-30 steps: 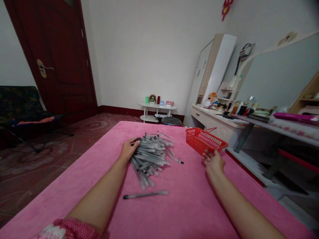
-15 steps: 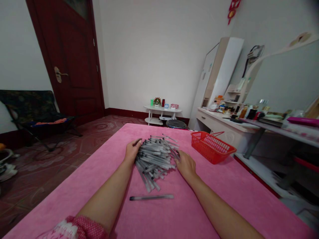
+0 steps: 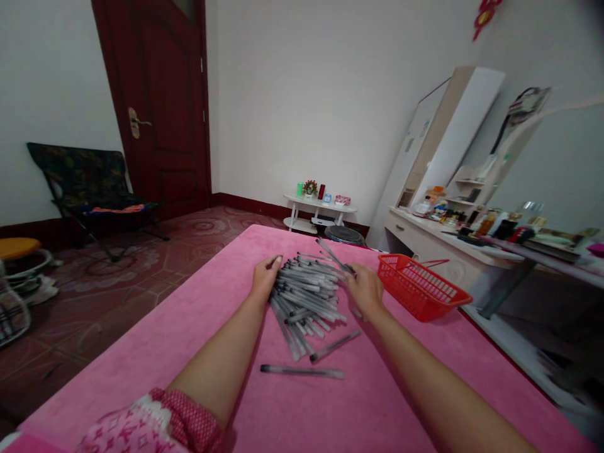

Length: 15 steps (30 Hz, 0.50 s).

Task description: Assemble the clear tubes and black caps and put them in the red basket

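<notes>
A heap of grey pens (image 3: 306,292) lies on the pink table cover (image 3: 198,327). My left hand (image 3: 265,277) rests cupped against the heap's left edge, fingers stretched along the pens and holding none. My right hand (image 3: 365,289) is at the heap's right edge with its fingers closed round a few pens (image 3: 333,255) that stick up and away from it. Nearer to me, two pens lie apart from the heap: one (image 3: 302,371) lies flat and crosswise, the other (image 3: 335,345) lies slanted just beyond it.
A red plastic basket (image 3: 422,292) stands on the cover just right of my right hand. Beyond the table's right edge stands a dressing desk (image 3: 425,239) crowded with bottles. A small white side table (image 3: 318,211), a dark red door (image 3: 165,113) and a folding chair (image 3: 94,189) stand further off.
My right hand left the red basket, came across to the heap's right side and closed on a few pens. A second loose pen now lies below the heap. The view turned left.
</notes>
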Motion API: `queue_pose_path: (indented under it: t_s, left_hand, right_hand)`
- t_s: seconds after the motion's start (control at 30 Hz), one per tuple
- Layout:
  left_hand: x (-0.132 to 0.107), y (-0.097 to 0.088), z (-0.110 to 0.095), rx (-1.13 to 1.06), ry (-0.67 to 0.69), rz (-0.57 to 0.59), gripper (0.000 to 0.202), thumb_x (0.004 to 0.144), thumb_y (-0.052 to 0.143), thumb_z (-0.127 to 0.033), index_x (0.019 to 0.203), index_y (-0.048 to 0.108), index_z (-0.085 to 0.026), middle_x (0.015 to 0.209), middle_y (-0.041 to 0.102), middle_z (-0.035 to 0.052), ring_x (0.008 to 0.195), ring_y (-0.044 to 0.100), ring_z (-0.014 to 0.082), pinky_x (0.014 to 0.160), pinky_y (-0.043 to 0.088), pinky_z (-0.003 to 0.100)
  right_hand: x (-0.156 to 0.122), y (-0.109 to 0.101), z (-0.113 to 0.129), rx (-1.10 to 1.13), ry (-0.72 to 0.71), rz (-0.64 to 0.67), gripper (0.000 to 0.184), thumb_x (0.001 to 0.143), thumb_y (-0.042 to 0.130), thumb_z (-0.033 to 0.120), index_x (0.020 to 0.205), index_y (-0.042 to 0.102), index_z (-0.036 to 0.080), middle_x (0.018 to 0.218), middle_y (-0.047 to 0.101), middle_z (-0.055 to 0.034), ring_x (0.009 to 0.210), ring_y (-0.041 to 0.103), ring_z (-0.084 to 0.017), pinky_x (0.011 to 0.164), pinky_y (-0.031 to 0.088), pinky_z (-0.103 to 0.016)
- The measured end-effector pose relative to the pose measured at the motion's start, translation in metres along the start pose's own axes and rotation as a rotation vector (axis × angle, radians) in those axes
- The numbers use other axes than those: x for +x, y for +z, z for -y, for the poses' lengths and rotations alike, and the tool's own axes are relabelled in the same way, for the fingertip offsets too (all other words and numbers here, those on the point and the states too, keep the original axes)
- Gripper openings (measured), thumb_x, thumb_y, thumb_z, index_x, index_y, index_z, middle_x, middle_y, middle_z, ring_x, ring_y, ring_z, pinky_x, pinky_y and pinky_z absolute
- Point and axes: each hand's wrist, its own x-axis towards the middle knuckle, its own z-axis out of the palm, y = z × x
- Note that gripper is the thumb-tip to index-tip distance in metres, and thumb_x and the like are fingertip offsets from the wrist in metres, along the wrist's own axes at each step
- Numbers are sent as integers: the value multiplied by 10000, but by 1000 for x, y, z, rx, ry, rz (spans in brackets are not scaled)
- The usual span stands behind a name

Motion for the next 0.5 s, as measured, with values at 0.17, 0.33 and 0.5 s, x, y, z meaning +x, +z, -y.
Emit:
queue_pose_path:
  t_s: [0.17,0.33,0.5]
  left_hand:
    - [3,-2,3,-6,18,-33,431,782,589,-415,1101,655,-133,1166,643,116,1129,567,240,1011,399,382]
    - [3,-1,4,-26,15,-25,441,794,584,-424,1128,643,-142,1187,632,108,1145,556,248,1017,397,380]
    - [2,1,0,4,-8,13,437,803,572,-419,1123,647,-130,1178,636,117,1135,562,257,1008,406,384]
  right_hand:
    - [39,13,25,-29,-56,199,292,766,575,286,1032,693,304,992,703,-38,951,608,-226,730,422,-283]
    - [62,35,22,153,-16,273,277,739,597,423,950,722,292,951,714,-15,903,626,-206,731,436,-266]
    - [80,51,-13,279,148,233,366,842,433,402,946,709,185,970,701,-91,925,625,-211,776,436,-281]
